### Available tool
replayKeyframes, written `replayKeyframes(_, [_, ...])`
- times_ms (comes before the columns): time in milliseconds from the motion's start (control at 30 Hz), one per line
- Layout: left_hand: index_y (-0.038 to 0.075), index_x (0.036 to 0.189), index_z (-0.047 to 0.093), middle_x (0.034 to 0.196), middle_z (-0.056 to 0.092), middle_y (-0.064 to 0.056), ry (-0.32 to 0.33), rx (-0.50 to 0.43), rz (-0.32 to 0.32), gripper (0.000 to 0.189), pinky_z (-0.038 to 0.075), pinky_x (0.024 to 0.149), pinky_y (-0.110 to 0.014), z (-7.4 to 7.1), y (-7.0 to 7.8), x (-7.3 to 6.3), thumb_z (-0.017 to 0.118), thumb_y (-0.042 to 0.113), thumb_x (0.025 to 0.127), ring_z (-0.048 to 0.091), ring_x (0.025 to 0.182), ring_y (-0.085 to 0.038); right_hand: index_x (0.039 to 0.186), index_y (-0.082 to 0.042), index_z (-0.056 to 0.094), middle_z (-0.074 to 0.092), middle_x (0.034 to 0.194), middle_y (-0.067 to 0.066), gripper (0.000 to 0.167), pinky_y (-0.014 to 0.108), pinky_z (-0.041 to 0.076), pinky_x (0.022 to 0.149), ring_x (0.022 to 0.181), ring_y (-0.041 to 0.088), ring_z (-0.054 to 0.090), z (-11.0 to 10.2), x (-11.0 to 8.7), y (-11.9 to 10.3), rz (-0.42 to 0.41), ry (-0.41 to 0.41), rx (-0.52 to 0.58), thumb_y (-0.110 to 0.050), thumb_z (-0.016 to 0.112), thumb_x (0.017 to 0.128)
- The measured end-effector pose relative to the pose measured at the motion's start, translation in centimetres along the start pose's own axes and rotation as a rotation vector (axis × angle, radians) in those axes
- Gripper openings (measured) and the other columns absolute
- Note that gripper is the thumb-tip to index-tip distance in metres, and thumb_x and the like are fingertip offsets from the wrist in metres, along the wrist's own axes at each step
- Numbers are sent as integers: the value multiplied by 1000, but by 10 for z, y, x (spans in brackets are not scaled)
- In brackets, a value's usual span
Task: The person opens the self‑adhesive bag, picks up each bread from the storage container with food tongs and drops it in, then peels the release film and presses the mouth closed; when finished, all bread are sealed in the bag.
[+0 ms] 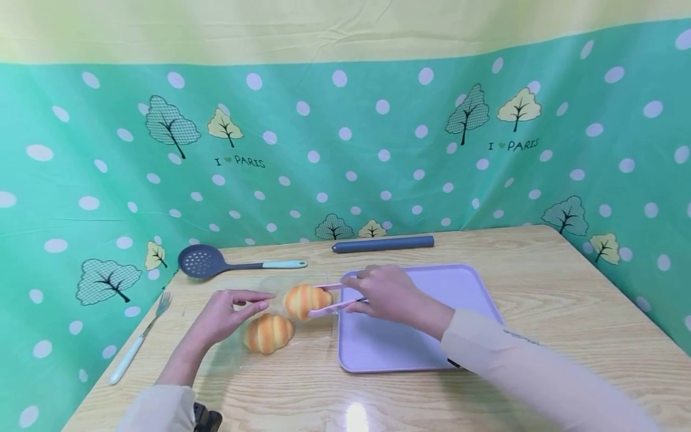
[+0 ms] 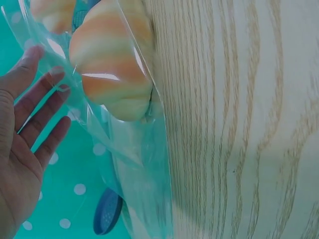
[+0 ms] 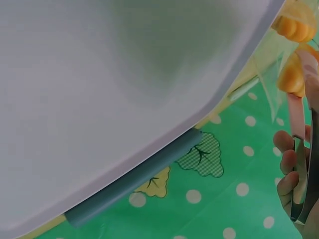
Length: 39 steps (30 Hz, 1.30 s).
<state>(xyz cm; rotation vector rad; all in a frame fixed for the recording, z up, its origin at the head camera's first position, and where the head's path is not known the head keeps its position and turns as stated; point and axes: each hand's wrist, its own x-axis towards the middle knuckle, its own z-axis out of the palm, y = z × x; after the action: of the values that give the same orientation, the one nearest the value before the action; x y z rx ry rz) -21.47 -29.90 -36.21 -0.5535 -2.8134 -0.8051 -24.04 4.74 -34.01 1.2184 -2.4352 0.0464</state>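
My left hand [image 1: 225, 315] pinches the edge of a clear plastic bag [image 2: 139, 164] between thumb and fingers. One croissant-shaped bread [image 1: 268, 333] lies in the bag, close to that hand. Behind and right of it is a second croissant-shaped bread [image 1: 304, 301], with the pink tips of a pair of tongs [image 1: 326, 308] on either side of it. My right hand [image 1: 385, 295] grips the tongs above the left part of a lilac tray [image 1: 410, 354]. Whether the second bread is wholly inside the bag, I cannot tell.
A dark skimmer [image 1: 202, 262] with a light blue handle lies at the back left. Along the table's left edge is a fork [image 1: 141, 339]. A dark blue rolled cylinder [image 1: 383, 244] lies behind the tray, near the dotted green curtain [image 1: 367, 186].
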Motion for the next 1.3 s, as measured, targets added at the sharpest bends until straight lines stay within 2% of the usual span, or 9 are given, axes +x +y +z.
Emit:
replayKeyframes(133, [12,112,80,109,77,-6,11,-8,4,20,57,87,-49,0,0,0,73,23,96,71,107,-31,121,-17,75,77,99,3,52,19,37,42,67,13,66,4,8,-5,16,-13,-17,-58,71,89])
replayKeyframes(233, [12,112,79,109,77,-5,17,-17,5,20,57,87,-49,-1,-1,0,72,22,96,71,106,-31,123,-17,74,77,101,4,54,18,37,42,68,14,67,6,12,-8,27,-25,-25,-59,70,89])
replayKeyframes(433, [12,113,79,109,77,-6,53,-34,7,21,58,86,-50,-1,-1,0,73,22,96,71,105,-31,126,-16,73,73,83,1,55,18,31,41,55,9,49,9,20,-13,45,-37,-19,-56,73,88])
replayKeyframes(533, [13,113,79,109,77,-6,72,-39,4,20,58,86,-49,0,-1,1,73,21,95,72,104,-30,125,-17,73,70,78,-1,54,19,29,41,53,8,43,11,23,-15,45,-40,-24,-55,74,88])
replayKeyframes(733, [15,111,80,107,77,-3,100,-44,12,18,59,85,-46,0,1,3,72,21,96,73,101,-27,122,-18,74,70,77,-1,52,20,26,40,52,9,41,12,26,-18,39,-26,-38,-55,75,87])
replayKeyframes(900, [14,110,80,106,78,-2,95,-55,21,17,59,84,-43,0,2,3,73,19,95,73,100,-26,119,-17,73,68,75,-1,49,20,26,40,52,9,43,15,31,-20,50,-8,-41,-54,75,87])
replayKeyframes(1033, [12,110,80,107,77,-4,95,-67,11,17,59,85,-46,1,2,4,73,17,96,72,102,-29,120,-18,73,70,77,-1,50,19,29,41,54,9,47,18,33,-24,60,-24,-58,-55,74,87])
replayKeyframes(1167, [11,110,80,109,77,-6,108,-81,3,17,58,86,-52,0,4,6,71,15,96,72,102,-31,114,-19,75,67,70,-3,46,20,28,41,51,9,43,19,33,-28,58,-22,-75,-56,75,86])
replayKeyframes(1300, [11,111,80,109,77,-5,108,-84,16,17,59,85,-52,-1,5,7,72,15,96,73,101,-30,108,-19,76,63,65,-5,44,19,27,40,50,8,40,18,30,-31,56,-25,-80,-56,76,86])
